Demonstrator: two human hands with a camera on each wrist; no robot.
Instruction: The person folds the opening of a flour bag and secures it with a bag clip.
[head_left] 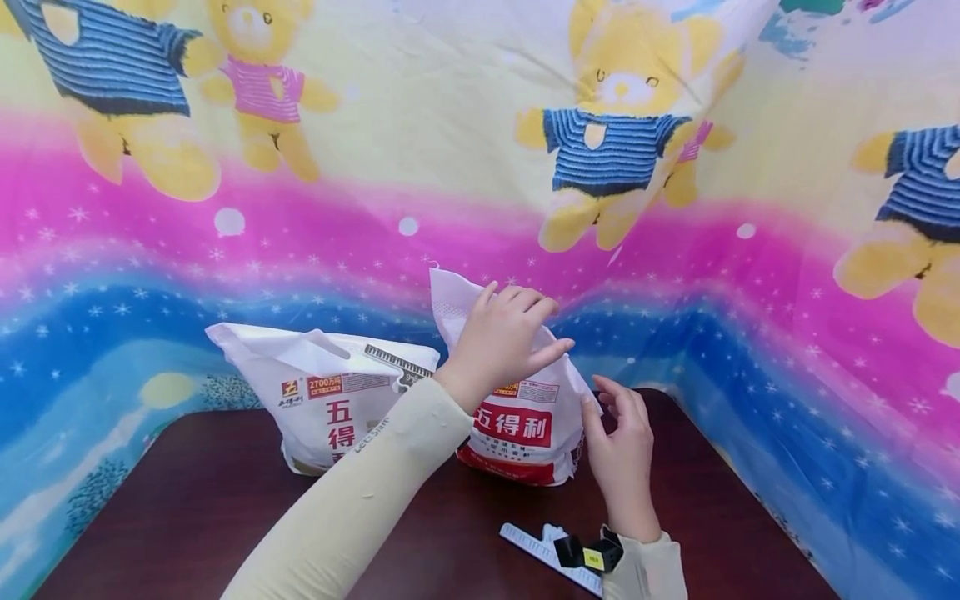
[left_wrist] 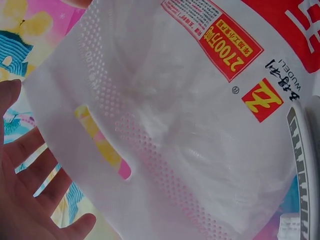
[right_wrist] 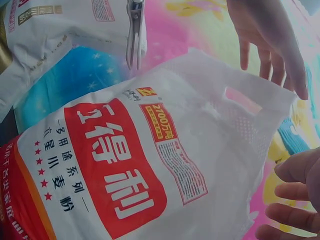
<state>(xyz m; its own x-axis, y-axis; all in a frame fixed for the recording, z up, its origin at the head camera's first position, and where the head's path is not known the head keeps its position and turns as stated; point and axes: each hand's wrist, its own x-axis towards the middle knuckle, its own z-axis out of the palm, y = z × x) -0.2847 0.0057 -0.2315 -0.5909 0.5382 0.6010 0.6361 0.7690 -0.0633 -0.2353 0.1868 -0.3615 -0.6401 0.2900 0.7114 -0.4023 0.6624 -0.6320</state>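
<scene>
A white flour bag (head_left: pixel 517 425) with red panels stands upright on the table. Its top carries a slot handle (left_wrist: pixel 102 142). My left hand (head_left: pixel 502 333) is at the bag's top, and the left wrist view shows its fingers spread by the top edge, partly behind the film. At the bag's right side is my right hand (head_left: pixel 622 442), fingers loosely bent and nothing in its grasp; in the right wrist view its fingers (right_wrist: pixel 290 215) are beside the upper edge. A second flour bag (head_left: pixel 330 417) stands to the left, with a keyboard-patterned clip (head_left: pixel 397 362) along its top.
A light, ruler-like keyboard-patterned clip (head_left: pixel 543 550) lies on the dark table (head_left: pixel 712 500) in front, close to the right wrist and its black wrist camera (head_left: pixel 588 552). A cloth backdrop (head_left: pixel 405 167) printed with bears surrounds the table at the back and sides.
</scene>
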